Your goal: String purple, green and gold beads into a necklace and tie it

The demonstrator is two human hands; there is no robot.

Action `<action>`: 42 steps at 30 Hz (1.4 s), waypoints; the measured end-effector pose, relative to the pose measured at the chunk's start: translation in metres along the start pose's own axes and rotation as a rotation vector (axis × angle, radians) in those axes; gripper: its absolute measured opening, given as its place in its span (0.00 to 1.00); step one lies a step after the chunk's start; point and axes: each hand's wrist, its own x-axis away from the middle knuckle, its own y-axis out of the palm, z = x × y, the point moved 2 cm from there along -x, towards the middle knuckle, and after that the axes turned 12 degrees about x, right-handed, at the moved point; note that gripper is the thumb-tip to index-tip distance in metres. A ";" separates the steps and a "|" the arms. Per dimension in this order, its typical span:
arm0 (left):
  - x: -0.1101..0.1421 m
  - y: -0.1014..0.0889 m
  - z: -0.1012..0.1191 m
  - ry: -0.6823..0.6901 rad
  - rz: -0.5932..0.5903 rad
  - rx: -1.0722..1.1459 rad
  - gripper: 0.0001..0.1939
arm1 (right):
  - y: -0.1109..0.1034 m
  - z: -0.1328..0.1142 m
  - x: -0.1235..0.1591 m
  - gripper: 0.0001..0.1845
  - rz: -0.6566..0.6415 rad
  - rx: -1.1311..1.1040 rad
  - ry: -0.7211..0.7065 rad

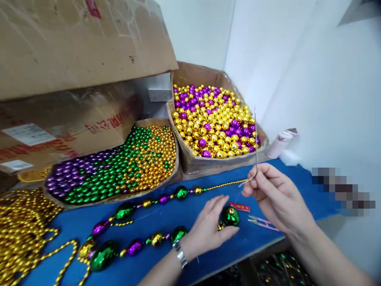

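Observation:
My right hand (274,194) pinches a long needle (256,135) that points straight up, with a pale thread (246,181) hanging at its lower end. Over the blue table, my left hand (206,228) has its fingers stretched out and its thumb apart. A large green bead (231,216) sits between that thumb and the fingers; whether they touch it I cannot tell. A beaded necklace (135,246) in green, purple and gold lies in a loop to the left, partly behind my left hand. Thread snips (263,223) and a small red packet (239,207) lie below the right hand.
One carton (178,159) holds small purple, green and gold beads; another box (202,162) has round gold and purple ones. A big cardboard box (74,47) overhangs at upper left. Gold bead strands (24,238) pile on the blue tabletop (149,270). A wall stands at right.

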 end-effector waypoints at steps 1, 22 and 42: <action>-0.010 0.007 -0.001 -0.007 0.000 0.069 0.33 | 0.002 -0.002 -0.002 0.04 0.005 -0.038 -0.007; -0.085 -0.062 0.021 0.201 0.273 -0.350 0.11 | -0.081 0.060 -0.026 0.07 0.280 -0.188 0.042; -0.093 -0.119 0.021 -0.088 0.501 0.430 0.15 | -0.013 0.075 0.017 0.11 -0.037 0.853 -0.168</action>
